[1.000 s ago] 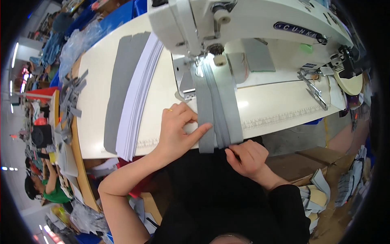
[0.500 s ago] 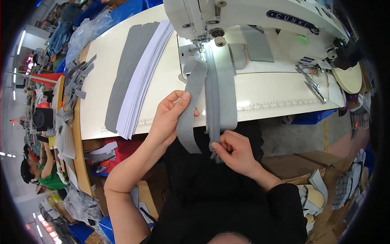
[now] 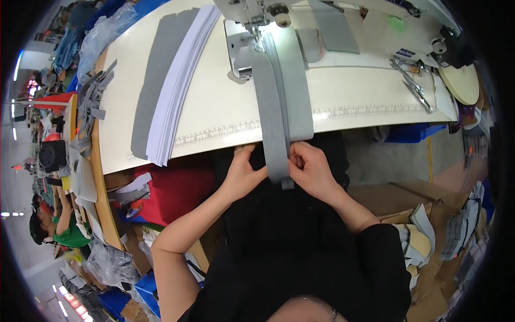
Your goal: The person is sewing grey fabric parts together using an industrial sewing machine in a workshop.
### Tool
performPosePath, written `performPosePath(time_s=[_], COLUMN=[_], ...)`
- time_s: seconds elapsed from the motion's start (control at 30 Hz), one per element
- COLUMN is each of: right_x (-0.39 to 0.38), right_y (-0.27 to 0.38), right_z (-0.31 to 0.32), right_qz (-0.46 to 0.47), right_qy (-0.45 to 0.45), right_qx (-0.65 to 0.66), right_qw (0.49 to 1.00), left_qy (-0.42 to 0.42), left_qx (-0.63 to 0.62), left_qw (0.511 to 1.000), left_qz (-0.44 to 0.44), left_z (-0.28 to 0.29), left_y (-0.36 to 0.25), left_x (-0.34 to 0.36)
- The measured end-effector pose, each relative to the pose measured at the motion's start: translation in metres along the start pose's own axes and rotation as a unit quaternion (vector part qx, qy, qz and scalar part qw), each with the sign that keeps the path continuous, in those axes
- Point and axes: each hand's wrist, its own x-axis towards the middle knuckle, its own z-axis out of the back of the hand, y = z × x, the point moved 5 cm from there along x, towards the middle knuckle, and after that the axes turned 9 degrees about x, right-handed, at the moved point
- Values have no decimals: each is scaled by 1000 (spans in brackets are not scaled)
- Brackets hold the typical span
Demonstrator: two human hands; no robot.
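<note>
Gray fabric strips point(image 3: 272, 107) run from the sewing machine point(image 3: 241, 9) over the front edge of the tabletop point(image 3: 214, 102). The right hand point(image 3: 312, 169) pinches their right side near the hanging end; the left hand point(image 3: 242, 177) meets the left side, its grip unclear. Likely light, limp; best held by 2 long edges.

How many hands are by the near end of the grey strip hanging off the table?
2: left hand just left of the grey strip, right hand at its right. Some fingertips may be hidden.

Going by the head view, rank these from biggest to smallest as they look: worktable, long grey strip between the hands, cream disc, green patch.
1. white worktable
2. long grey strip
3. cream disc
4. green patch
</note>
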Motion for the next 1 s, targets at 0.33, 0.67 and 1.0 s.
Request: performPosePath(time_s=[0.33,0.67,1.0], right_x=[-38,-102,-118], right_y=[-1,-9,8], right_z=[-2,3,0], right_qz=[8,-14,-22], right_qy=[-21,9,27], right_qx=[-13,-15,42], right_qw=[1000,1000,999], left_qy=[93,185,62], left_qx=[-287,-345,-444], left_qw=[938,884,839], left_qz=[168,254,309], left_z=[-20,-43,-54], left_y=[-25,-38,-23], left_x=[-4,-28,-55])
